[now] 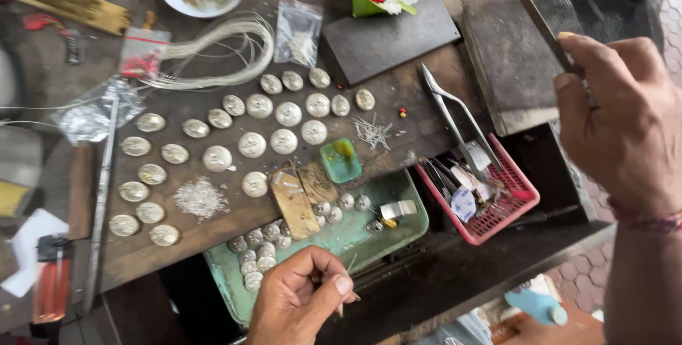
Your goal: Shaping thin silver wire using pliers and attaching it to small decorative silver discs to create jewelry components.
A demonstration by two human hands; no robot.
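Two hands at work over a table (213, 235) strewn with small silver domes.

The left hand (298, 302) hovers over the green tray (355, 235), fingers (339, 285) pinched shut on something tiny; I cannot tell what. The right hand (625, 117) is raised at the right, fist closed round a long file (533, 11). Loose domes (284, 141) lie in rows on the table, more in the tray. The pinched piece looks easy to lose: a slip would drop it among the others, and the file could knock the tweezers (455, 114).
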